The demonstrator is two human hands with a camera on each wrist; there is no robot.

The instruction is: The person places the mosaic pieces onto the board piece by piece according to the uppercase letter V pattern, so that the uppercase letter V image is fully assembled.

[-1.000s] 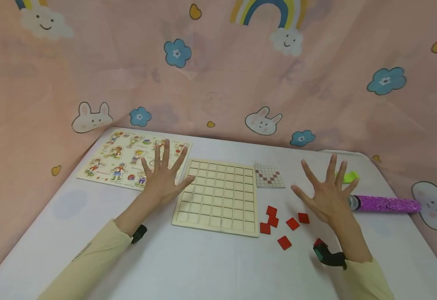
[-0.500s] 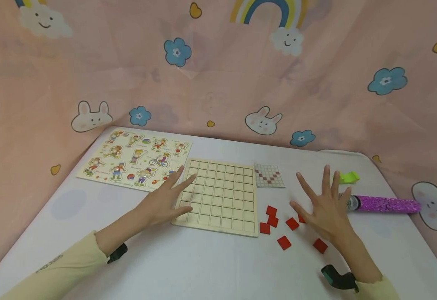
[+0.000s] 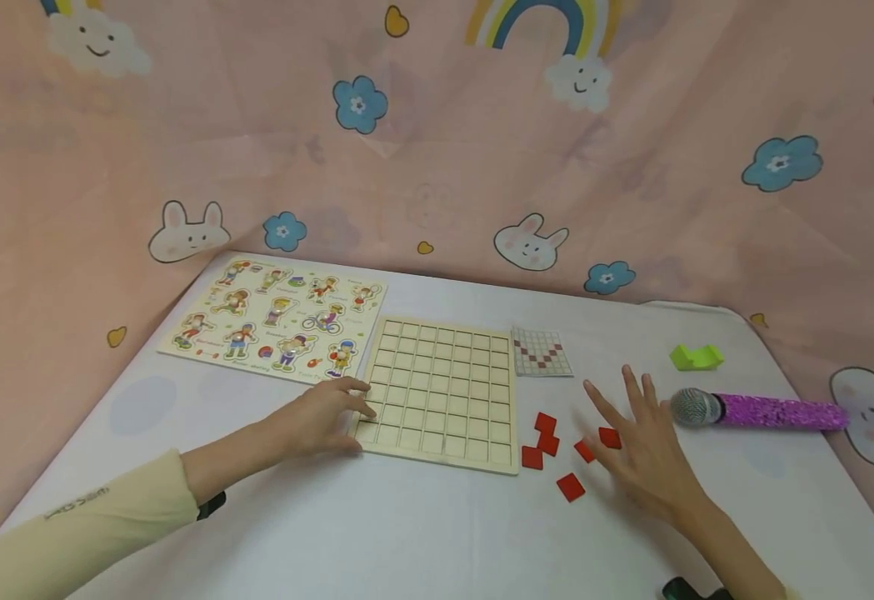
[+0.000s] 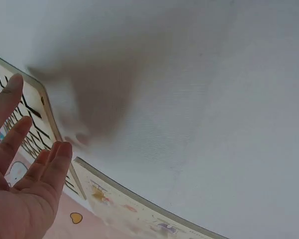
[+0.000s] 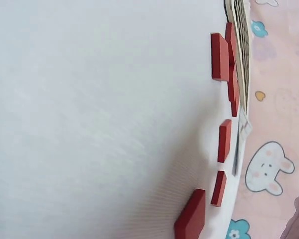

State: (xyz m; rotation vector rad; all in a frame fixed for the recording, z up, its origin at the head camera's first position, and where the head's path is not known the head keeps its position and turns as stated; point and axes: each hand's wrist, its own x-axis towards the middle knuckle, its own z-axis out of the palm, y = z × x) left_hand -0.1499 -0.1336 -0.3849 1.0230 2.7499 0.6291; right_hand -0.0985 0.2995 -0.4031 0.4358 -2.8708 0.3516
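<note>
Left hand (image 3: pixel 320 417) at grid board (image 3: pixel 440 393); right hand (image 3: pixel 648 458) (spread) near tiles (image 3: pixel 571 487).

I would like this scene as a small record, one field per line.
Left hand: at left edge of grid board, contact unclear
Right hand: fingers spread, near red tiles
Red tiles: loose on table, right of grid board
Pattern card: beside grid board, red V printed
Picture board: at left
Microphone: at right, purple handle
Green piece: beyond microphone
</note>
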